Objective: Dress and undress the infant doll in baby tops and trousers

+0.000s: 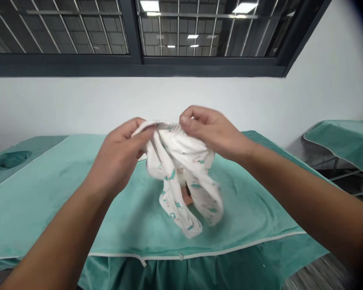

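Note:
A small pair of white baby pants [186,147] with green and grey printed figures hangs in the air above the bed, its two legs dangling and slightly blurred. My left hand [116,155] pinches the left end of the waistband between thumb and fingers. The other end of the gathered waistband is gripped by my right hand [210,129], fingers curled in. Behind the pant legs, a mostly hidden thing with a skin-coloured part [186,196] shows on the bed; I cannot tell what it is.
A green velvety cover [115,225] with white piping spreads over the bed below my hands. A second green-covered bed [345,141] on a metal frame stands at the right. A white wall [78,100] and a barred, dark-framed window [181,66] are behind.

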Action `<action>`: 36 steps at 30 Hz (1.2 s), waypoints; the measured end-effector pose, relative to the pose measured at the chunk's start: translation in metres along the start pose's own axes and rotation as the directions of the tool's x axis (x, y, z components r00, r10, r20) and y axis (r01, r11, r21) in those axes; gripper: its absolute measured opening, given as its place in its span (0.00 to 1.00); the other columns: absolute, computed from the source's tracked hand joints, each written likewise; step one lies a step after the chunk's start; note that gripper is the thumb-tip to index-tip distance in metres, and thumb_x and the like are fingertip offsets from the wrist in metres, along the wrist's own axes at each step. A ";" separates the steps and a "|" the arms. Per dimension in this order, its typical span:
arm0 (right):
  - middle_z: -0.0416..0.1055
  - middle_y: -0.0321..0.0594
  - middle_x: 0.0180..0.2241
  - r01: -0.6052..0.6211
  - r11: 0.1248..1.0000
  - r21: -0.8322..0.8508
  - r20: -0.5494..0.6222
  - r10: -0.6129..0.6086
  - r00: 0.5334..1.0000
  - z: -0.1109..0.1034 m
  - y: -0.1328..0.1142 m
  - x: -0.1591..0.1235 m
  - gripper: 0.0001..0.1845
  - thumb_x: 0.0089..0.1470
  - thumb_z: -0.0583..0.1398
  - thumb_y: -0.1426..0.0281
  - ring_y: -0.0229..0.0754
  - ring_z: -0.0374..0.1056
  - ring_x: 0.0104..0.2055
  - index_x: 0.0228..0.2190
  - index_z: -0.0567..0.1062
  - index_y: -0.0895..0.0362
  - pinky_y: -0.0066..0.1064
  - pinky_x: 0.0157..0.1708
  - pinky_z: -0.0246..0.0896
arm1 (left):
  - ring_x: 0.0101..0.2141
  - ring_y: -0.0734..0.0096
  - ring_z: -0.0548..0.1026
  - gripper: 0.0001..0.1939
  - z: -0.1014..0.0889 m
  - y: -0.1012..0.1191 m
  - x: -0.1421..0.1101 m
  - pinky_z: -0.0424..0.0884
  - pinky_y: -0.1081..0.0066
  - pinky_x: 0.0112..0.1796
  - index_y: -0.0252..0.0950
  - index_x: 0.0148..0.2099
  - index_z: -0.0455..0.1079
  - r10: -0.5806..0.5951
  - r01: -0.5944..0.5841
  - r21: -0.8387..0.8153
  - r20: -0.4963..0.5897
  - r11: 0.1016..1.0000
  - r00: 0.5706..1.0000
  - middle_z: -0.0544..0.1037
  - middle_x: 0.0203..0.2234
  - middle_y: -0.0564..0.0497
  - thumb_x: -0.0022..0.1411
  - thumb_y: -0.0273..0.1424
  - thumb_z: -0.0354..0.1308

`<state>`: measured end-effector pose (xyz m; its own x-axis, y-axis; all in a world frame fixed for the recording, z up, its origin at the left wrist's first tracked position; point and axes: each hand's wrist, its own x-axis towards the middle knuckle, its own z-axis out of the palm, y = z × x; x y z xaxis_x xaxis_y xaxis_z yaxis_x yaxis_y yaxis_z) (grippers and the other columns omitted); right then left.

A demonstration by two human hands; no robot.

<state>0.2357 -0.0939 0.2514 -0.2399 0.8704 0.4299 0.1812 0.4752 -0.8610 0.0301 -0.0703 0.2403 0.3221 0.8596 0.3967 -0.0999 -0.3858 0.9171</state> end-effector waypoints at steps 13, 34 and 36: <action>0.71 0.35 0.26 -0.194 0.919 0.342 0.109 0.166 0.980 0.020 0.037 0.002 0.27 0.54 0.62 0.44 0.36 0.67 0.29 0.30 0.74 0.58 0.28 0.29 0.63 | 0.30 0.60 0.79 0.20 -0.022 -0.056 -0.003 0.74 0.68 0.31 0.33 0.45 0.75 -0.324 0.419 -0.131 0.446 0.899 0.834 0.80 0.27 0.46 0.52 0.36 0.70; 0.78 0.42 0.34 -0.524 0.807 0.271 0.472 0.363 0.803 0.021 0.083 -0.021 0.21 0.51 0.68 0.54 0.40 0.74 0.34 0.36 0.79 0.60 0.29 0.35 0.68 | 0.37 0.55 0.81 0.26 0.007 -0.084 -0.011 0.78 0.65 0.36 0.33 0.55 0.72 -0.325 0.339 -0.399 0.104 0.852 0.940 0.82 0.40 0.41 0.57 0.39 0.67; 0.78 0.42 0.33 -0.518 0.813 0.266 0.488 0.350 0.799 0.021 0.083 -0.023 0.20 0.50 0.70 0.57 0.41 0.74 0.34 0.36 0.80 0.60 0.30 0.36 0.69 | 0.37 0.56 0.81 0.26 0.005 -0.087 -0.011 0.78 0.66 0.35 0.35 0.56 0.72 -0.355 0.376 -0.388 0.129 0.841 0.926 0.82 0.41 0.42 0.59 0.42 0.65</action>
<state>0.2366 -0.0769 0.1642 -0.5943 0.7992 -0.0904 0.0178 -0.0992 -0.9949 0.0400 -0.0476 0.1557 0.4552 0.8896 0.0369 -0.3277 0.1288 0.9360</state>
